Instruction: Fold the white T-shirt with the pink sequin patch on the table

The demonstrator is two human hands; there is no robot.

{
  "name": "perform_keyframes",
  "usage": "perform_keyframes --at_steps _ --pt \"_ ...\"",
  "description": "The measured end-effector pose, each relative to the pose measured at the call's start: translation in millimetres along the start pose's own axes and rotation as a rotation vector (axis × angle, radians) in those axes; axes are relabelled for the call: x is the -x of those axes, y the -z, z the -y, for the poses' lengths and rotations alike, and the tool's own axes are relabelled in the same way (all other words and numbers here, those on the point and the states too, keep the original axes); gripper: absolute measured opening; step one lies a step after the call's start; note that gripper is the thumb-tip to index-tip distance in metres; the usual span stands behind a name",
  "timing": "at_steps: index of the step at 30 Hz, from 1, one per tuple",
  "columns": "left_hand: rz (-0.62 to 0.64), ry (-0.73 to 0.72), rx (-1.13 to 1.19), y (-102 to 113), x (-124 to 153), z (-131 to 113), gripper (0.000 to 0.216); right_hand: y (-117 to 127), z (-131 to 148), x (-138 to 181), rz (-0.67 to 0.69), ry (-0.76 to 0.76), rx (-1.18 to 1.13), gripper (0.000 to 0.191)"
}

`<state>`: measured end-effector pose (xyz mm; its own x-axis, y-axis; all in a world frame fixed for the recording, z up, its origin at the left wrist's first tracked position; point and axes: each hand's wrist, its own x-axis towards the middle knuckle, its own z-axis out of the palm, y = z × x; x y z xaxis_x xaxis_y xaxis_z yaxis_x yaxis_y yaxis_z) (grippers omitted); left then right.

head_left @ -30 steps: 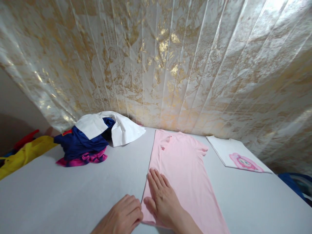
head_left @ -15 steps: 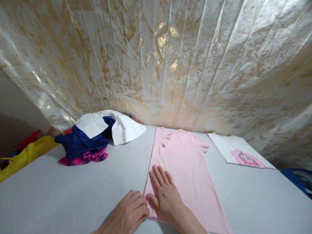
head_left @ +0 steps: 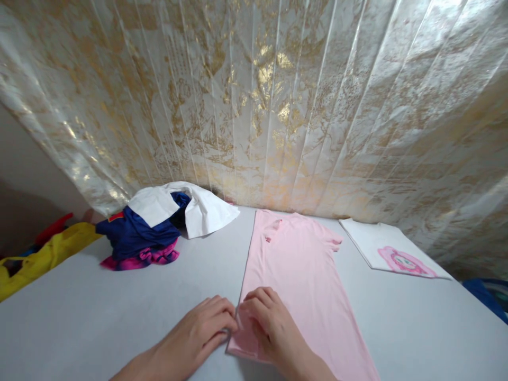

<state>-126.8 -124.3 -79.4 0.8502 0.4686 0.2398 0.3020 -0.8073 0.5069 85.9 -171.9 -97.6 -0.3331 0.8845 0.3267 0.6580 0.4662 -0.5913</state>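
A pink T-shirt (head_left: 301, 275) lies flat in front of me, its left side folded inward and one short sleeve turned back on top. At the lower part of that folded edge, my left hand (head_left: 206, 328) has its fingers closed on the fabric. My right hand (head_left: 273, 328) rests over the lower left of the shirt. Its fingers are bent, with a gap between them and the thumb, and no cloth shows gripped there.
On the left of the white table (head_left: 190, 280) is a heap with a white garment (head_left: 210, 211), a dark blue one (head_left: 138, 233) and a pink-purple one (head_left: 159, 256). A folded white shirt (head_left: 369, 238) lies right. Yellow cloth (head_left: 59, 251) sits at the left edge; a patterned curtain (head_left: 254, 106) hangs behind.
My right hand has gone from lying flat with stretched fingers to bent fingers, a little lower. My left hand has shifted slightly up and left along the shirt's edge.
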Motion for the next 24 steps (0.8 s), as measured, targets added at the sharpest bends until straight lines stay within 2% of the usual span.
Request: perform_keyframes --at_steps 3,6,8,13,16,20,22,24 --pt "-0.017 0.048 -0.091 17 -19 21 0.027 0 -1 5 -0.021 -0.029 0.06 0.024" --pt "0.031 0.09 -0.265 22 -61 50 0.035 0 -22 13 -0.03 -0.069 0.242 0.037" --pt "0.056 0.107 -0.352 15 -96 70 0.039 0 -45 19 -0.042 -0.136 0.387 0.044" --pt "0.054 0.158 -0.402 -20 -172 116 0.045 12 -105 22 -0.078 -0.304 0.621 0.054" --pt "0.035 0.187 -0.417 -33 -200 138 0.046 30 -135 7 -0.062 -0.314 0.645 0.055" --pt "-0.02 0.222 -0.435 -34 -230 160 0.045 59 -169 -27 -0.047 -0.316 0.555 0.051" --pt "-0.054 0.239 -0.443 -33 -242 169 0.044 67 -173 -40 -0.072 -0.312 0.473 0.046" --pt "-0.079 0.251 -0.444 -33 -249 174 0.042 69 -162 -46 -0.099 -0.282 0.398 0.038"
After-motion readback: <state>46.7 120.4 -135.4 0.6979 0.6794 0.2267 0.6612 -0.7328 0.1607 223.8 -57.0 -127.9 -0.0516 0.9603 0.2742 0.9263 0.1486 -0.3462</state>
